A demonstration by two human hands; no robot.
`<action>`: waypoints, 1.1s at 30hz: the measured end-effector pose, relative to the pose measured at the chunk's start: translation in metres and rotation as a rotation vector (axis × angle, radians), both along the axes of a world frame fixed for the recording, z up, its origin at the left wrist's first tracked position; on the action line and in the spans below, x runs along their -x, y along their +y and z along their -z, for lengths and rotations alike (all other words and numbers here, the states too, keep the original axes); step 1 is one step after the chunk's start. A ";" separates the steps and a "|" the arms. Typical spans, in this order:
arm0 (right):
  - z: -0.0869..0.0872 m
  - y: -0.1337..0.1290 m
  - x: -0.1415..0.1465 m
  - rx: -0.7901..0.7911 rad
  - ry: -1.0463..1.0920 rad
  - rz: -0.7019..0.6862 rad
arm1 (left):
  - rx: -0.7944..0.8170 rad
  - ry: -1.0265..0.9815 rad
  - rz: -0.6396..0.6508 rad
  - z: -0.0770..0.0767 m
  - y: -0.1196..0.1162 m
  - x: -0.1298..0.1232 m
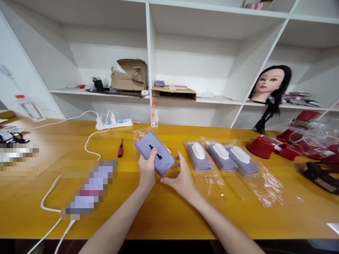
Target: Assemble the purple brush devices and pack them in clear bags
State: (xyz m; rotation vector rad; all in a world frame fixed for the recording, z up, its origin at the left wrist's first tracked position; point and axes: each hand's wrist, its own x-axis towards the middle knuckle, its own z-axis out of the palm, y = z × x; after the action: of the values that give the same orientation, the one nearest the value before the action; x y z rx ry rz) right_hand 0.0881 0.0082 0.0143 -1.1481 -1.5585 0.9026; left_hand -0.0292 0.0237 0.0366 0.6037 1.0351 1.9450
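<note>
My left hand (147, 168) grips a flat lavender case (166, 158) with rounded corners, its thumb pressed on the face beside a black slot-like mark. The case is tilted above the table. By its lower right end is my right hand (184, 179), thumb and fingers spread apart; whether a fingertip touches the case I cannot tell. Clear plastic wrap (140, 133) shows behind the case. Over to the right lie three similar lavender cases, the nearest one (200, 164) among them, each with a white oval piece (198, 150) on top and clear wrapping around it.
Left of my hands lie a red-handled screwdriver (120, 151) and a blurred-out device (91, 188) with white cables. A power strip (119, 123) and a bottle (154, 115) stand at the back. Red cup-shaped parts (261, 147) and a black tool (321, 178) are at right, below a mannequin head (270, 83).
</note>
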 end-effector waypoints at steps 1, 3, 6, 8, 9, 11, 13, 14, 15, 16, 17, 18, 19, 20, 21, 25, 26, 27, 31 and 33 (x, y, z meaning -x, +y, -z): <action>-0.002 0.000 0.001 0.013 0.029 -0.031 | 0.004 0.002 0.020 0.001 -0.001 -0.002; -0.006 0.000 0.000 0.136 0.149 -0.167 | 0.011 0.011 0.057 0.003 -0.003 -0.006; -0.010 0.002 -0.007 0.362 0.304 -0.314 | 0.026 0.062 0.086 0.007 -0.004 -0.007; -0.011 0.003 -0.011 0.422 0.358 -0.323 | 0.029 0.116 0.109 0.008 -0.005 -0.007; -0.011 0.004 -0.012 0.423 0.376 -0.317 | 0.029 0.141 0.118 0.008 -0.005 -0.007; -0.010 0.005 -0.013 0.404 0.385 -0.324 | 0.029 0.183 0.126 0.009 -0.007 -0.007; -0.010 0.006 -0.012 0.371 0.382 -0.325 | 0.037 0.206 0.132 0.008 -0.008 -0.008; -0.010 0.005 -0.012 0.359 0.385 -0.322 | 0.040 0.209 0.136 0.008 -0.009 -0.009; -0.010 0.005 -0.011 0.354 0.394 -0.317 | 0.042 0.208 0.143 0.008 -0.010 -0.010; -0.010 0.005 -0.011 0.357 0.404 -0.310 | 0.043 0.202 0.150 0.008 -0.011 -0.010; -0.010 0.004 -0.011 0.363 0.414 -0.304 | 0.043 0.194 0.158 0.008 -0.011 -0.011; -0.011 0.004 -0.011 0.372 0.424 -0.302 | 0.044 0.189 0.164 0.008 -0.011 -0.011; -0.011 0.003 -0.011 0.381 0.434 -0.303 | 0.045 0.184 0.167 0.008 -0.011 -0.011; -0.011 0.003 -0.011 0.387 0.444 -0.304 | 0.046 0.181 0.166 0.008 -0.011 -0.011; -0.011 0.002 -0.012 0.393 0.454 -0.306 | 0.048 0.179 0.165 0.008 -0.011 -0.011; -0.011 0.002 -0.013 0.502 0.461 -0.347 | 0.054 0.195 0.172 0.008 -0.012 -0.011; -0.010 0.002 -0.014 0.547 0.438 -0.365 | 0.053 0.213 0.174 0.008 -0.012 -0.011; -0.009 0.003 -0.014 0.590 0.404 -0.378 | 0.048 0.237 0.176 0.008 -0.013 -0.011; -0.006 0.005 -0.015 0.620 0.328 -0.388 | -0.006 0.318 0.200 0.010 -0.016 -0.012; -0.006 0.005 -0.014 0.544 0.368 -0.419 | -0.023 0.306 0.218 0.010 -0.016 -0.012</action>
State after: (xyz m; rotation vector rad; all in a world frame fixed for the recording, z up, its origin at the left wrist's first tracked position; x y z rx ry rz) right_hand 0.1022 0.0136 0.0198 -0.9446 -1.2964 1.7911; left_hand -0.0168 0.0077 0.0263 1.0076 1.0822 1.7095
